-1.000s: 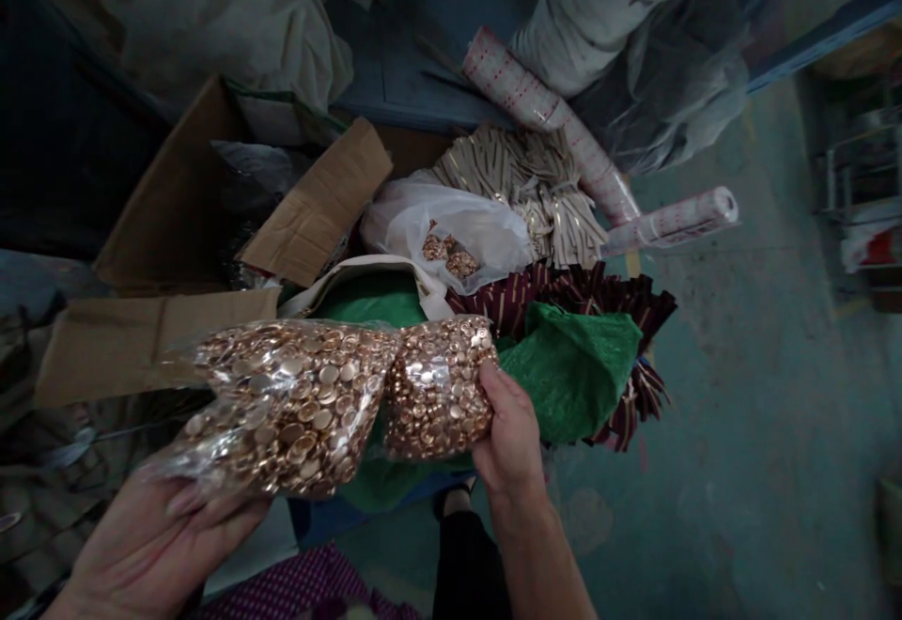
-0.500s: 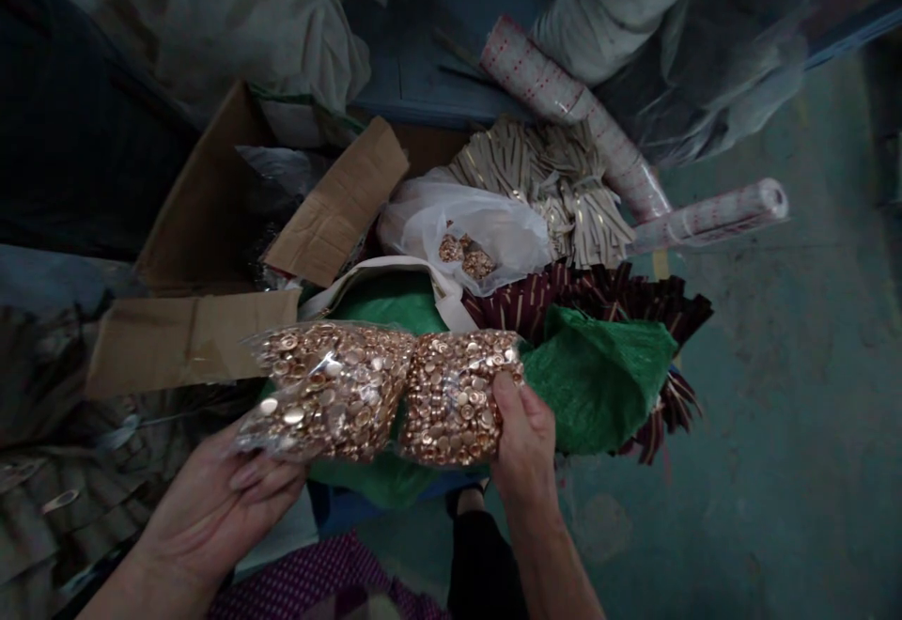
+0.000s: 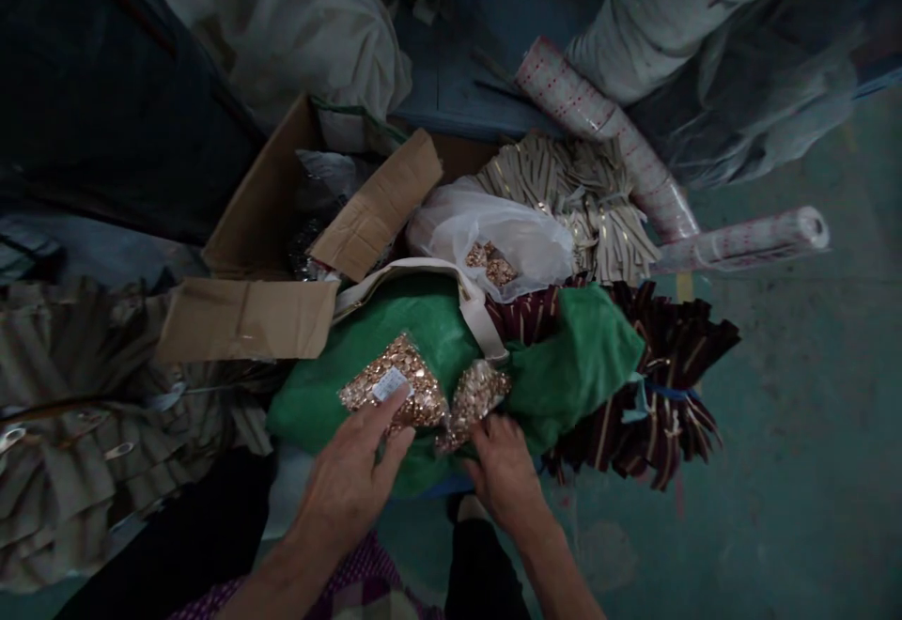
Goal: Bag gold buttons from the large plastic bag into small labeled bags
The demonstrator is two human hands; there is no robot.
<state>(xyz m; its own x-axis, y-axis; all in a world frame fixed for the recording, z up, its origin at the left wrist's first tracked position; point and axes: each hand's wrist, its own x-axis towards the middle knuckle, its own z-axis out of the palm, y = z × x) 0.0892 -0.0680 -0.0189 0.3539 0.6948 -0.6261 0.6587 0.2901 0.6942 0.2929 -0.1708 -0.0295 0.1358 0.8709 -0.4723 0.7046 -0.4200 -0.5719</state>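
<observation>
Gold metal buttons in clear plastic bags (image 3: 395, 390) are being touched on rumpled green cloth (image 3: 415, 329) | left grip (image 3: 345, 498): released | right grip (image 3: 504, 474): state not told

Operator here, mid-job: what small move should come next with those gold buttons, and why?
Probably steady the clear bag of gold buttons by pressing it gently with the left hand. Its fingers already lie on the bag beside the white label, the right hand touches only the narrower lobe, and the green cloth beneath looks soft and uneven.

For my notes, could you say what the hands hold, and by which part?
The right hand pinches a bag of gold buttons by its corner; left hand touches its middle.
</observation>
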